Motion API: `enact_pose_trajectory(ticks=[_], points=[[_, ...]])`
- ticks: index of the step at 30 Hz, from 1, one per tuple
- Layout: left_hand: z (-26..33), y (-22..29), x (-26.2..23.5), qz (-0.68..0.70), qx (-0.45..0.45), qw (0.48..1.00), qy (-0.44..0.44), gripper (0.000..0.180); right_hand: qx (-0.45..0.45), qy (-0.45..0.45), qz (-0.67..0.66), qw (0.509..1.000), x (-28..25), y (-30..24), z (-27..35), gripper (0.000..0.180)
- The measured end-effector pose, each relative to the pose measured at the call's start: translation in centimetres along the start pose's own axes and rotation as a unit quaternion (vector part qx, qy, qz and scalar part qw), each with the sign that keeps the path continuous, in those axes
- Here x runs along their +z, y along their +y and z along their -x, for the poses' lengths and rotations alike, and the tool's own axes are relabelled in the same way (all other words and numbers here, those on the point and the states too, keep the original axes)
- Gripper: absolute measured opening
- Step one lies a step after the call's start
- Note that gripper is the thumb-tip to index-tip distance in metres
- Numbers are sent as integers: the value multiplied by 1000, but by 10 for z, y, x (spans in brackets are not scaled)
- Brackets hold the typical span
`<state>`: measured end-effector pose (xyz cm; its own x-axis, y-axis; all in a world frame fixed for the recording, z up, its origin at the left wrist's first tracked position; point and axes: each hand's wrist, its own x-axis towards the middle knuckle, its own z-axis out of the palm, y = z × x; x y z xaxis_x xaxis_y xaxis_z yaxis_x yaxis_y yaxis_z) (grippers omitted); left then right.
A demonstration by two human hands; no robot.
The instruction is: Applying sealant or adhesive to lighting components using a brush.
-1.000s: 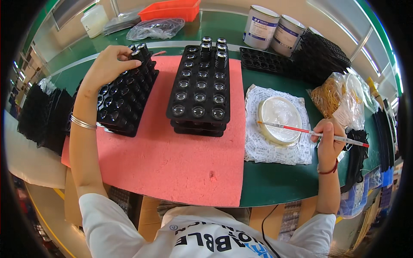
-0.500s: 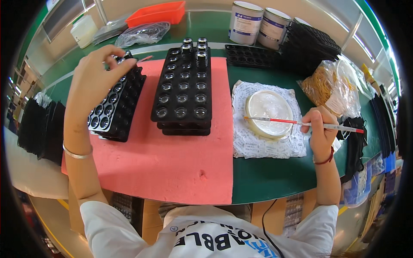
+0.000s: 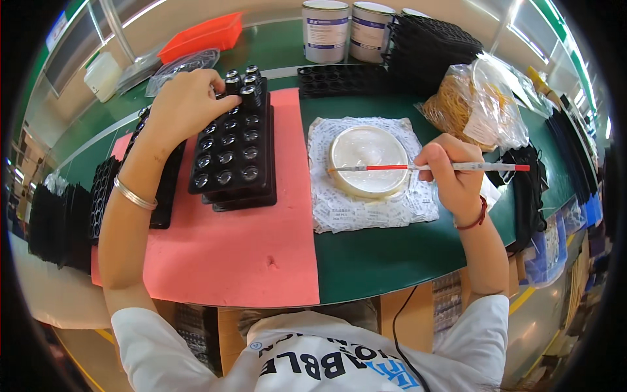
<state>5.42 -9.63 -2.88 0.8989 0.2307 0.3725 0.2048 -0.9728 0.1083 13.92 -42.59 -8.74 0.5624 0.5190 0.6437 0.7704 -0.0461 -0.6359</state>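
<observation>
My left hand (image 3: 186,104) is over the far left corner of the middle black tray stack (image 3: 225,157), thumb and forefinger apart. Its fingertips are beside several black cylindrical parts with shiny tops (image 3: 249,96), which stand up from the tray; I see nothing held in it. Clear round lens-like pieces fill the nearer pockets. Between the fingers of my right hand (image 3: 450,173) is a slim paintbrush (image 3: 388,167) with a red section. The brush lies level, its tip above the left rim of a round dish (image 3: 332,163) of whitish, glossy substance.
Under the dish is a printed white sheet (image 3: 320,212); a pink mat (image 3: 228,261) lies under the trays. Another black tray (image 3: 171,189) is partly behind my left forearm. Farther back are cans (image 3: 325,32), an orange bin (image 3: 202,38), stacked black trays (image 3: 428,55) and a bag of yellowish strands (image 3: 470,108).
My left hand has moved right, from the left tray to the cylindrical parts on the middle stack. The view has shifted. The brush stays in my right hand, now more level.
</observation>
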Motion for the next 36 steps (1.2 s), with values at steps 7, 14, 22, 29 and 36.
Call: enact_pose_trajectory(ticks=[7, 14, 22, 29, 36], points=[[-3, 5, -4, 9, -51, 998, -48, 34, -13, -1, 17, 1000, -2, -1, 0, 25], [-8, -4, 5, 20, -50, 998, -43, 35, 3, 3, 0, 1000, 1, -1, 2, 25], [-4, -16, 14, 34, 19, 998, 49, 34, 7, -20, 2, 1000, 4, -4, -1, 26], [57, 68, -28, 152, 26, 983, 102, 23, -10, 44, -47, 998, -8, 5, 4, 28], [120, 74, 23, 344, 213, 912, -69, 37, -45, 67, -34, 996, -2, 6, -2, 32]])
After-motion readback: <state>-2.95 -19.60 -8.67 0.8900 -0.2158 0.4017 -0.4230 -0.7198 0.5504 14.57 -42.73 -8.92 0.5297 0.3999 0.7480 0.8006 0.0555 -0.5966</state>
